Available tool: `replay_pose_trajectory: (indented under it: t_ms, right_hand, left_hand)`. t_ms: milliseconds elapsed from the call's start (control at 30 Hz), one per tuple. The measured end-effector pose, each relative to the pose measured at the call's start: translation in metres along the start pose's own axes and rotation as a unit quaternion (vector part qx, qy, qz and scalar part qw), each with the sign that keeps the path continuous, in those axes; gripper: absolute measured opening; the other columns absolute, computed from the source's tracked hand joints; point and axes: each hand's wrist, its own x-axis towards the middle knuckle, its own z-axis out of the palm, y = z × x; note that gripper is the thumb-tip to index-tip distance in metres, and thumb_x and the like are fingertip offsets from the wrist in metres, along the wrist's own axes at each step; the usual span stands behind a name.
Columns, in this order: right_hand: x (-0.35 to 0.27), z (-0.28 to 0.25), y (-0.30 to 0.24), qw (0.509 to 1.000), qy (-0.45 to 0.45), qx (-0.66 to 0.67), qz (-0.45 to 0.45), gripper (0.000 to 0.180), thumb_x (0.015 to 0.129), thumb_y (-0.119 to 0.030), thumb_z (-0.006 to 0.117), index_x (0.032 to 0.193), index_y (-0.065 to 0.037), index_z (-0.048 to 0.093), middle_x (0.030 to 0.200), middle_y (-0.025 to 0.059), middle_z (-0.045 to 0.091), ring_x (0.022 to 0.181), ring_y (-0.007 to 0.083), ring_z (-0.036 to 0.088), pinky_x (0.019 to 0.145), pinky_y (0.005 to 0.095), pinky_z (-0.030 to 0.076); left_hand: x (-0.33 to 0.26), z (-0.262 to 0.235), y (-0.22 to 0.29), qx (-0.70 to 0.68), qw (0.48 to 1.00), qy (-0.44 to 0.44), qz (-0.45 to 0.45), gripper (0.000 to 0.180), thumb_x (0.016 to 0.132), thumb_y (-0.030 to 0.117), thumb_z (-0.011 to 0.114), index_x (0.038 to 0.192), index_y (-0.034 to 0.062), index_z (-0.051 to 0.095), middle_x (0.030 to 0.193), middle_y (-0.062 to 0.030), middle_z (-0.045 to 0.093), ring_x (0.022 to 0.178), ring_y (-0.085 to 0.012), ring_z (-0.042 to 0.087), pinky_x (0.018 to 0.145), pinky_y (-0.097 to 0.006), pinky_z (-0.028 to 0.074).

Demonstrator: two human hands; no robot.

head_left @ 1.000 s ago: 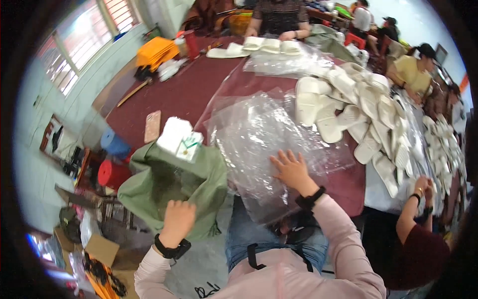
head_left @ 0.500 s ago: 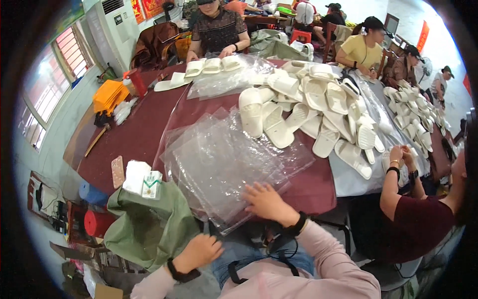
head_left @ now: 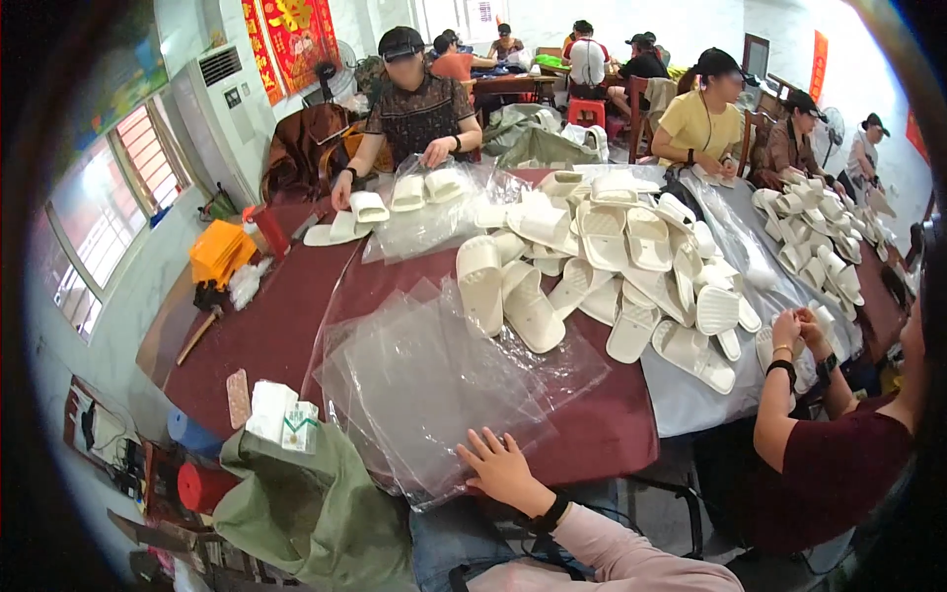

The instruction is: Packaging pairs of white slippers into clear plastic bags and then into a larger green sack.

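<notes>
My right hand (head_left: 505, 472), fingers spread, rests at the near edge of a stack of clear plastic bags (head_left: 414, 395) on the dark red table. Nothing is gripped in it. My left hand is out of the picture. Beyond the bags lies a large heap of white slippers (head_left: 602, 237), with two near ones (head_left: 533, 314) lying on the bags' far edge.
Left of the bags are a green cloth sack (head_left: 286, 523), a white tissue pack (head_left: 299, 427), a pink phone (head_left: 238, 398) and a hammer (head_left: 200, 333). Across the table a person (head_left: 419, 109) handles slippers. At right a co-worker in maroon (head_left: 838, 444) works beside a chair.
The view has tilted up, so the table sits lower in the picture. My left hand has left the picture. The person opposite has moved a hand to the leftmost slippers.
</notes>
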Motion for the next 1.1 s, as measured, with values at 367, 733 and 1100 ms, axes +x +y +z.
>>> replay_pose_trajectory:
  t_ms: [367, 733, 1100]
  right_hand:
    - [0.0, 0.002, -0.002, 1.0, 0.018, 0.008, -0.006, 0.066, 0.078, -0.042, 0.064, 0.136, -0.02, 0.042, 0.143, 0.0109, 0.038, 0.129, 0.0314, 0.038, 0.1, 0.0526, 0.033]
    - [0.003, 0.007, 0.004, 1.0, 0.006, 0.002, -0.015, 0.066, 0.077, -0.043, 0.064, 0.136, -0.02, 0.043, 0.143, 0.0109, 0.038, 0.13, 0.0317, 0.037, 0.099, 0.0536, 0.034]
    - [0.001, 0.007, 0.004, 1.0, 0.01, 0.014, -0.013, 0.068, 0.076, -0.042, 0.066, 0.136, -0.02, 0.042, 0.143, 0.0112, 0.038, 0.129, 0.0318, 0.038, 0.098, 0.0542, 0.035]
  left_hand:
    - [-0.005, 0.044, -0.073, 0.008, 0.999, 0.0, -0.034, 0.027, 0.088, 0.027, 0.051, 0.1, 0.0044, 0.06, 0.082, -0.0166, 0.061, 0.077, -0.0305, 0.059, 0.068, -0.043, 0.046]
    - [-0.017, 0.071, -0.102, -0.001, 0.998, -0.027, -0.054, 0.029, 0.089, 0.028, 0.051, 0.104, 0.0043, 0.058, 0.078, -0.0145, 0.059, 0.073, -0.0273, 0.058, 0.065, -0.042, 0.045]
    - [-0.023, 0.09, -0.109, -0.017, 0.995, -0.066, -0.068, 0.03, 0.09, 0.029, 0.051, 0.107, 0.0041, 0.057, 0.073, -0.0124, 0.058, 0.069, -0.024, 0.057, 0.061, -0.041, 0.045]
